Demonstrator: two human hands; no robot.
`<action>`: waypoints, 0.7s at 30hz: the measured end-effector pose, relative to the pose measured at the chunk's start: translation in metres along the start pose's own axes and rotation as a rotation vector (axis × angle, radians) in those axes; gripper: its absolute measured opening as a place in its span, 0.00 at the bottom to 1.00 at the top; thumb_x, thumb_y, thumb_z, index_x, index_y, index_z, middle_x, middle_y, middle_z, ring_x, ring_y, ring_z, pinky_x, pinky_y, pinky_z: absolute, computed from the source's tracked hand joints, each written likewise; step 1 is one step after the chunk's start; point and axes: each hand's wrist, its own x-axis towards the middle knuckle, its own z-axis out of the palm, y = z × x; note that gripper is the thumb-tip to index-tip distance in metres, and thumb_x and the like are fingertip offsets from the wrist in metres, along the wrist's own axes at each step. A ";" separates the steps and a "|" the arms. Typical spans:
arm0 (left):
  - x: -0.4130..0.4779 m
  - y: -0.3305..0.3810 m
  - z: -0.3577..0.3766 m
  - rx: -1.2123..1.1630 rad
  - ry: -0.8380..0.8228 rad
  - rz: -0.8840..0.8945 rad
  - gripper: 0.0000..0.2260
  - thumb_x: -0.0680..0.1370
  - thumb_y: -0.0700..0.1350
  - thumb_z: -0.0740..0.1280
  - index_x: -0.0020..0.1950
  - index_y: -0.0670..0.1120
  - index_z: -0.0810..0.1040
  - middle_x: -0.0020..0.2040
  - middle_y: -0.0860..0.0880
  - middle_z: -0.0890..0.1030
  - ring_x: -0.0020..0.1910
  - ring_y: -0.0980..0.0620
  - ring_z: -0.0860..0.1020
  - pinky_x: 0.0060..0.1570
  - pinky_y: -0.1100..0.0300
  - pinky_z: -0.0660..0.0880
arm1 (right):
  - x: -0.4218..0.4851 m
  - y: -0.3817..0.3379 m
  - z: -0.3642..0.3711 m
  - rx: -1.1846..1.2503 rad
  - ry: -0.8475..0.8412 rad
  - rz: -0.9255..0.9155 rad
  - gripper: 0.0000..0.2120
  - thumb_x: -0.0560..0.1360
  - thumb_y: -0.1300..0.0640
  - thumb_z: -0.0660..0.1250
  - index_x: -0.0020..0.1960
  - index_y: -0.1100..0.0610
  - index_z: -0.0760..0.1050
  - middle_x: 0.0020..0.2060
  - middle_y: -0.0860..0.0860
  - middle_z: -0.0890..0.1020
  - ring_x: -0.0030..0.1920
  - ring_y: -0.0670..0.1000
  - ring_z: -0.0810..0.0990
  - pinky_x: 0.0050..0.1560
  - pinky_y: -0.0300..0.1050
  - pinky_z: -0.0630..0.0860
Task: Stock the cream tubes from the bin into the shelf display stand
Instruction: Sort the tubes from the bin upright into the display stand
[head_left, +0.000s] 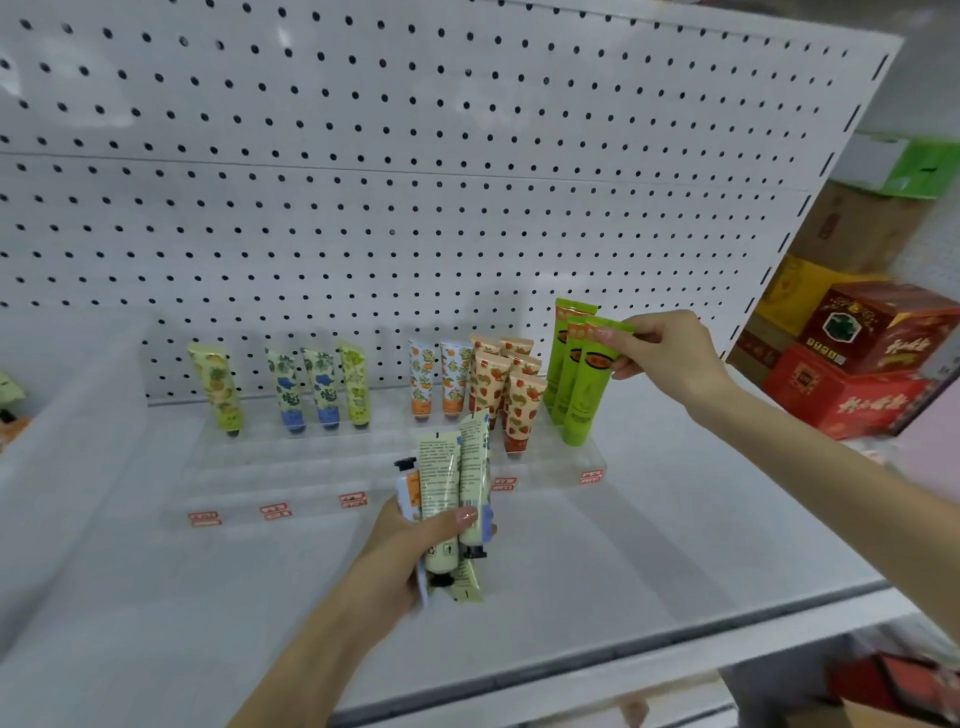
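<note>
While left hand (405, 545) grips flat tubes (439, 478), right hand (670, 348) pinches green tube (587, 395).

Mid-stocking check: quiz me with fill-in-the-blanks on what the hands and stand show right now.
The tube pinched by the right hand is ____. The left hand grips a bundle of ____. The strawberry tubes stand in the display stand just ____ of the green ones.
Missing: green; tubes; left.

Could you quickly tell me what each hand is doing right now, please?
Left hand: grips a bunch of tubes.
Right hand: pinches the top of a green tube.
</note>
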 end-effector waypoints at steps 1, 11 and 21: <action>0.000 0.000 0.000 -0.001 0.000 -0.001 0.14 0.63 0.37 0.71 0.49 0.43 0.82 0.43 0.39 0.85 0.40 0.44 0.84 0.37 0.57 0.80 | 0.000 -0.001 0.001 -0.004 -0.003 -0.003 0.11 0.73 0.52 0.72 0.44 0.60 0.83 0.33 0.52 0.84 0.28 0.42 0.81 0.41 0.35 0.79; 0.000 0.001 0.000 -0.005 0.011 0.007 0.14 0.63 0.37 0.71 0.47 0.44 0.83 0.45 0.39 0.85 0.41 0.44 0.84 0.37 0.56 0.80 | 0.000 0.010 0.008 -0.009 -0.049 0.034 0.12 0.71 0.51 0.73 0.46 0.60 0.80 0.34 0.53 0.84 0.30 0.46 0.83 0.45 0.42 0.81; 0.001 0.000 0.000 -0.004 -0.007 0.015 0.18 0.63 0.37 0.71 0.53 0.42 0.80 0.44 0.40 0.85 0.40 0.45 0.84 0.36 0.57 0.80 | -0.001 0.012 0.006 -0.054 -0.122 0.015 0.11 0.71 0.59 0.74 0.50 0.59 0.76 0.40 0.52 0.82 0.35 0.48 0.81 0.32 0.39 0.80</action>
